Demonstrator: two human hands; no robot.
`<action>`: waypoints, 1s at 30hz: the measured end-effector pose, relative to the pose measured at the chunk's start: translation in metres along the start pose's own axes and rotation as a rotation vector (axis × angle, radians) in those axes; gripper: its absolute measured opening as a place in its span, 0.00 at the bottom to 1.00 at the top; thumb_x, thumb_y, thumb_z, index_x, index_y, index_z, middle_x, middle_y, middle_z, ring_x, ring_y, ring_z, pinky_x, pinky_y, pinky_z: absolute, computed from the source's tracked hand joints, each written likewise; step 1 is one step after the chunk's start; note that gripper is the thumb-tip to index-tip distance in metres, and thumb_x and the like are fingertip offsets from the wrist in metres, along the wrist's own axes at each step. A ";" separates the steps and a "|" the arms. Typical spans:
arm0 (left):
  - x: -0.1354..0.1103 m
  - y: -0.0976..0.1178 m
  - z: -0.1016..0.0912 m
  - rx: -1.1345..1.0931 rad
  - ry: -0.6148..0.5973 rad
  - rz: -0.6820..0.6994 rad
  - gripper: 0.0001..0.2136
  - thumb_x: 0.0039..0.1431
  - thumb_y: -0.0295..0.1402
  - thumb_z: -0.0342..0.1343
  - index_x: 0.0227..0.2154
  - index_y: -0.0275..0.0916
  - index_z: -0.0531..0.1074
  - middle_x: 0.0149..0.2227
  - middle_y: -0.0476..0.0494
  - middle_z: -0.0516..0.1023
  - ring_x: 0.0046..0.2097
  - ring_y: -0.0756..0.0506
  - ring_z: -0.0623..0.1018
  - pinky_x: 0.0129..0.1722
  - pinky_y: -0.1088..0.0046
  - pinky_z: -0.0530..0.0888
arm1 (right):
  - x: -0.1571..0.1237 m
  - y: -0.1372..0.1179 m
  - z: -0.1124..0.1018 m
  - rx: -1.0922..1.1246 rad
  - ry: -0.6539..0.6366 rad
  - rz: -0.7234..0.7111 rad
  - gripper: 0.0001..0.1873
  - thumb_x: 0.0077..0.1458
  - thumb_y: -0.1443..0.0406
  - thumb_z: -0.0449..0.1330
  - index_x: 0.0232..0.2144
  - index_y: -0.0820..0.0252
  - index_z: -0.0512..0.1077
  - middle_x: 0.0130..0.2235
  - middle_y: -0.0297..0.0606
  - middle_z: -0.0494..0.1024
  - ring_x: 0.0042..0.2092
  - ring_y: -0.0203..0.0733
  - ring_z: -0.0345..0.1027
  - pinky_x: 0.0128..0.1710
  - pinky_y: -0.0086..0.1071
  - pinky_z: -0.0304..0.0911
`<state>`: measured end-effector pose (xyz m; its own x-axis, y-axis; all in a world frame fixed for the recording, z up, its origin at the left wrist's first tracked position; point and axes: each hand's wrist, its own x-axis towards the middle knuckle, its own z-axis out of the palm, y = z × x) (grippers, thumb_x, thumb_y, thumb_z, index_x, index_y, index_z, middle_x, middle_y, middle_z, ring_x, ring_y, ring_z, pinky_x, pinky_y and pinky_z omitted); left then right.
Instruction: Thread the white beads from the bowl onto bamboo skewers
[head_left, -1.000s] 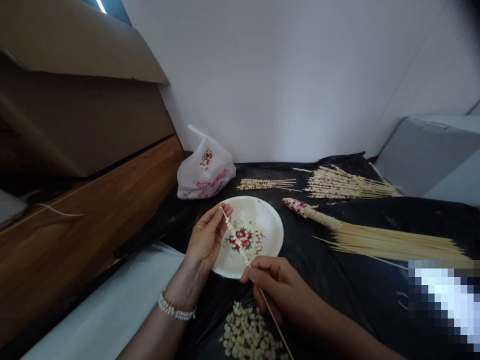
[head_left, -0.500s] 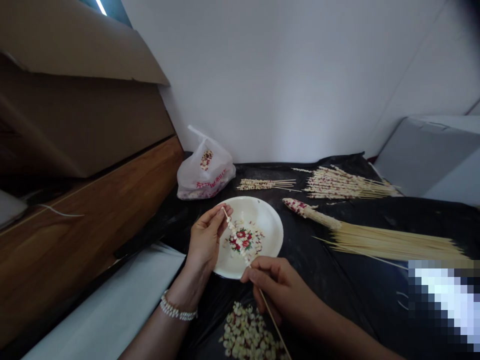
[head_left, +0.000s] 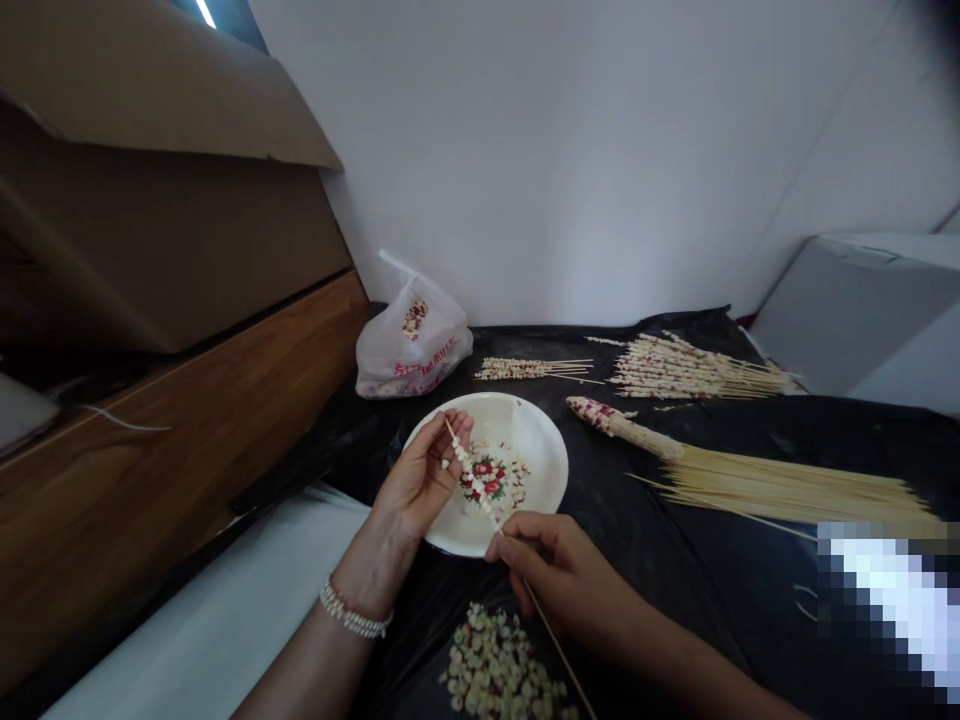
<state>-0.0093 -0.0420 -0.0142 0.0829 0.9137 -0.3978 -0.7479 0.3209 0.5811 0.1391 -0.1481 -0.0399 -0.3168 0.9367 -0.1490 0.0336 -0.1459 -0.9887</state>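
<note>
My right hand (head_left: 551,570) pinches a thin bamboo skewer (head_left: 551,630), which slants up and left over the bowl. White corn kernels (head_left: 472,480) are threaded along its upper part. Palm turned up, my left hand (head_left: 427,470) is cupped by the skewer's tip, with a loose kernel (head_left: 445,463) against its curled fingers. Whether more kernels lie in that palm, I cannot tell. Beneath both hands stands a white enamel bowl (head_left: 551,450) with a printed flower and scattered red-and-white kernels. A pile of pale kernels (head_left: 495,665) lies on the black plastic below.
Behind the bowl are a white plastic bag (head_left: 412,350), a small bunch of filled skewers (head_left: 517,368) and a larger bunch (head_left: 667,365). A partly shelled corn cob (head_left: 622,425) touches bare skewers (head_left: 787,480) at right. A cardboard box (head_left: 172,220) stands left.
My left fingers have loosened from the skewer's tip, and the hand has turned palm up, showing a kernel. My right hand keeps its pinch, nearly in place.
</note>
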 end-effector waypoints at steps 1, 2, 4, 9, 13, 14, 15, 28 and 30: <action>0.000 0.000 0.000 -0.008 0.008 -0.005 0.07 0.61 0.21 0.52 0.35 0.27 0.76 0.33 0.37 0.82 0.36 0.46 0.82 0.36 0.75 0.80 | 0.000 0.000 0.000 -0.002 -0.001 -0.002 0.11 0.60 0.63 0.53 0.30 0.62 0.71 0.15 0.25 0.64 0.16 0.28 0.51 0.17 0.23 0.47; 0.000 0.001 0.000 -0.018 0.013 -0.009 0.07 0.61 0.21 0.52 0.34 0.27 0.76 0.33 0.37 0.82 0.36 0.46 0.82 0.36 0.75 0.80 | 0.000 0.000 0.000 -0.005 0.000 -0.002 0.11 0.60 0.63 0.53 0.29 0.62 0.71 0.15 0.25 0.64 0.16 0.28 0.51 0.17 0.23 0.47; 0.000 0.002 0.000 -0.034 0.014 -0.013 0.08 0.61 0.20 0.51 0.34 0.27 0.76 0.33 0.36 0.82 0.36 0.46 0.82 0.36 0.75 0.80 | 0.001 -0.001 0.001 -0.004 0.006 0.005 0.11 0.60 0.63 0.54 0.29 0.61 0.71 0.15 0.26 0.65 0.16 0.28 0.51 0.17 0.23 0.47; -0.001 0.002 0.000 -0.029 -0.003 -0.012 0.07 0.61 0.20 0.52 0.34 0.28 0.76 0.33 0.37 0.82 0.35 0.46 0.82 0.35 0.76 0.80 | 0.000 -0.001 0.001 -0.009 0.019 0.000 0.11 0.60 0.63 0.54 0.29 0.62 0.71 0.15 0.25 0.65 0.16 0.28 0.51 0.17 0.23 0.47; -0.001 0.000 0.001 0.017 -0.007 -0.005 0.06 0.60 0.21 0.53 0.35 0.28 0.76 0.34 0.37 0.82 0.35 0.47 0.82 0.33 0.78 0.80 | 0.000 -0.001 0.001 0.011 0.011 0.004 0.11 0.59 0.63 0.54 0.28 0.62 0.70 0.15 0.26 0.65 0.16 0.27 0.52 0.18 0.22 0.48; -0.001 0.000 0.001 0.026 -0.006 -0.002 0.06 0.60 0.22 0.54 0.35 0.28 0.76 0.34 0.38 0.82 0.35 0.47 0.82 0.32 0.78 0.80 | 0.000 -0.001 0.001 0.020 0.009 0.014 0.10 0.59 0.63 0.54 0.29 0.62 0.70 0.15 0.25 0.65 0.16 0.27 0.52 0.17 0.22 0.48; -0.001 0.000 0.001 0.032 -0.006 0.001 0.06 0.60 0.22 0.54 0.35 0.28 0.76 0.34 0.38 0.82 0.35 0.48 0.82 0.32 0.79 0.80 | 0.000 -0.001 0.001 0.028 0.009 0.026 0.10 0.59 0.63 0.54 0.29 0.62 0.70 0.15 0.25 0.65 0.15 0.27 0.51 0.17 0.22 0.48; -0.004 -0.002 0.000 0.120 -0.032 -0.013 0.06 0.60 0.23 0.55 0.37 0.29 0.77 0.35 0.38 0.82 0.35 0.49 0.82 0.34 0.81 0.78 | -0.001 -0.002 0.001 0.033 0.016 0.014 0.10 0.59 0.63 0.53 0.28 0.61 0.70 0.15 0.25 0.65 0.16 0.28 0.51 0.17 0.22 0.47; -0.004 -0.003 -0.001 0.162 -0.045 -0.019 0.06 0.60 0.23 0.55 0.36 0.29 0.77 0.35 0.38 0.82 0.35 0.49 0.82 0.33 0.81 0.78 | -0.001 -0.002 0.000 0.031 0.017 0.020 0.10 0.59 0.63 0.53 0.29 0.61 0.70 0.15 0.25 0.65 0.15 0.27 0.50 0.17 0.23 0.46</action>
<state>-0.0078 -0.0466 -0.0148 0.1284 0.9163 -0.3793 -0.6306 0.3706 0.6820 0.1389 -0.1488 -0.0373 -0.2997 0.9388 -0.1695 0.0106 -0.1743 -0.9846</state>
